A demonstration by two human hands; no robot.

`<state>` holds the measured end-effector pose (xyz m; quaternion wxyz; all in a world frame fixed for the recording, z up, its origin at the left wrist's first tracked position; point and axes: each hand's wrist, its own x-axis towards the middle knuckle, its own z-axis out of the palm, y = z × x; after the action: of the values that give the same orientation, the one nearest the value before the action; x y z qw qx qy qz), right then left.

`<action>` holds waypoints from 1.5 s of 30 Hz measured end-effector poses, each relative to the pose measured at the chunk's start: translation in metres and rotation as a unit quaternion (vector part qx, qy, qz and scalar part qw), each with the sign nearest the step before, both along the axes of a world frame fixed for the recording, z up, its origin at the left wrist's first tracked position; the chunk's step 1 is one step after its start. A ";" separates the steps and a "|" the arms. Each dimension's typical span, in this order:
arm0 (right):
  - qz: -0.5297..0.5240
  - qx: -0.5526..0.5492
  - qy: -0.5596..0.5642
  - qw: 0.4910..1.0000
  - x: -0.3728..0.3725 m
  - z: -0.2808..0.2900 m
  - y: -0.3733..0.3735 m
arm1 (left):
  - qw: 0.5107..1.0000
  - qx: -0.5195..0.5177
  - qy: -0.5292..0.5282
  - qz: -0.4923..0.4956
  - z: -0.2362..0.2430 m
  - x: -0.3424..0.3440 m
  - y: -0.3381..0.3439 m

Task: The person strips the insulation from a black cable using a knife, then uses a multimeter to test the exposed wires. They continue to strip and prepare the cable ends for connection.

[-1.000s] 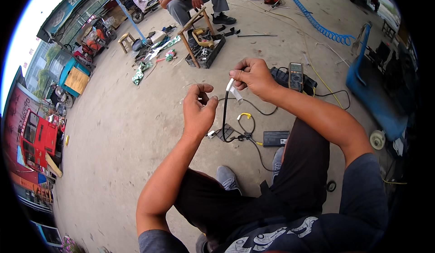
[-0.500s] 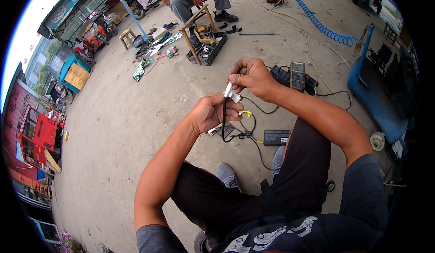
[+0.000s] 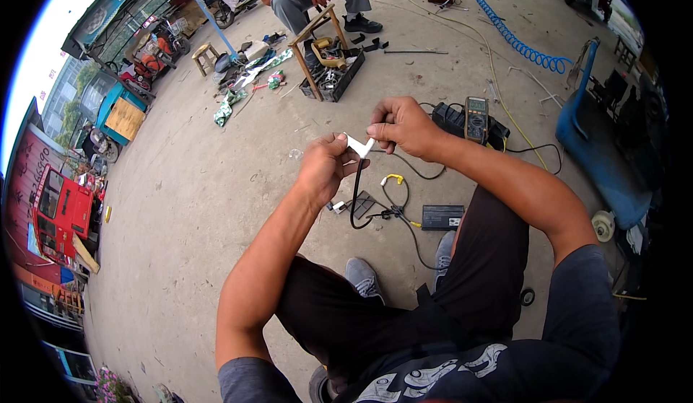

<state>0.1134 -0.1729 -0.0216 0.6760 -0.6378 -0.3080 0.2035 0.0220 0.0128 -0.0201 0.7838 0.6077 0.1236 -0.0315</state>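
Black cable (image 3: 356,190), white wrap (image 3: 362,150) on top, seemingly tape, pinched by left fingers (image 3: 336,145) and right fingers (image 3: 382,129)

Black cable (image 3: 355,190), near-upright above a hooked bend, white V-shaped strip (image 3: 360,149) at its top

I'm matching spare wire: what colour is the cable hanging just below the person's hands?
The cable is black, best seen in the head view.

Soft daylight; sky (image 3: 61,20) washed out; edges bent.
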 end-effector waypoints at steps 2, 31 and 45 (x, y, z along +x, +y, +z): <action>-0.022 -0.004 0.011 1.000 0.001 -0.002 0.002 | 0.999 0.041 -0.018 0.008 0.005 0.000 0.001; -0.100 0.020 -0.018 0.995 -0.006 -0.003 0.012 | 0.967 0.209 -0.142 0.013 -0.005 -0.008 -0.023; -0.058 0.046 -0.026 0.997 -0.013 -0.001 0.007 | 0.983 0.145 -0.007 -0.112 -0.012 -0.003 -0.030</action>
<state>0.1009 -0.1663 -0.0224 0.7071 -0.6277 -0.2973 0.1326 0.0186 -0.0173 -0.0319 0.6797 0.7253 0.0520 -0.0965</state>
